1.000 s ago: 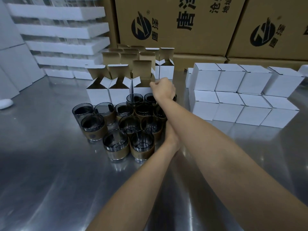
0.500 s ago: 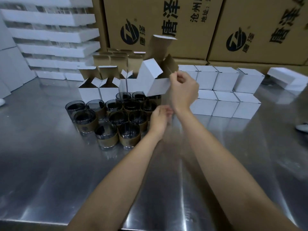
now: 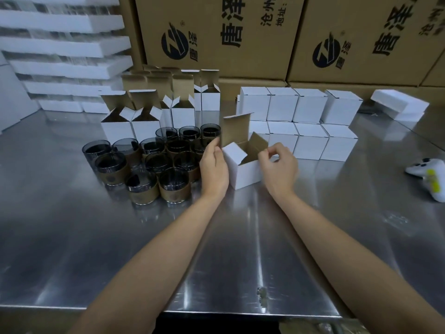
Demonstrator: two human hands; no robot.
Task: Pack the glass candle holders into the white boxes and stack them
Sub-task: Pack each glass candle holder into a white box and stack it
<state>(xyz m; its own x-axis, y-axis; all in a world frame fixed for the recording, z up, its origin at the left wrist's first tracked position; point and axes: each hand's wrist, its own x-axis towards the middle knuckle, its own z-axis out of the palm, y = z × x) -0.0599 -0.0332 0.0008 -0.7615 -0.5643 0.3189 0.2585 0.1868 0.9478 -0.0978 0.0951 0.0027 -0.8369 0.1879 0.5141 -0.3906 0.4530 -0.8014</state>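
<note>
An open white box [image 3: 243, 171] stands on the steel table [image 3: 228, 249] between my hands, its brown-lined lid flap upright. My left hand [image 3: 214, 169] rests against the box's left side, fingers by the lid. My right hand [image 3: 280, 168] pinches the right side flap. To the left sit several smoked-glass candle holders [image 3: 154, 165] with tan bands, packed close together. I cannot see whether anything is inside the box. Closed white boxes [image 3: 298, 121] are stacked two high just behind it.
Several open empty boxes [image 3: 147, 114] stand behind the holders. Large brown cartons [image 3: 216, 37] line the back. White foam trays [image 3: 60, 49] are piled at the back left, a foam piece [image 3: 399, 104] at the right. A white controller [image 3: 427, 174] lies at the right edge.
My right hand lifted an open box from the back row, carried it over the holders and set it on the table. My left hand came up from the holders to its left side.
</note>
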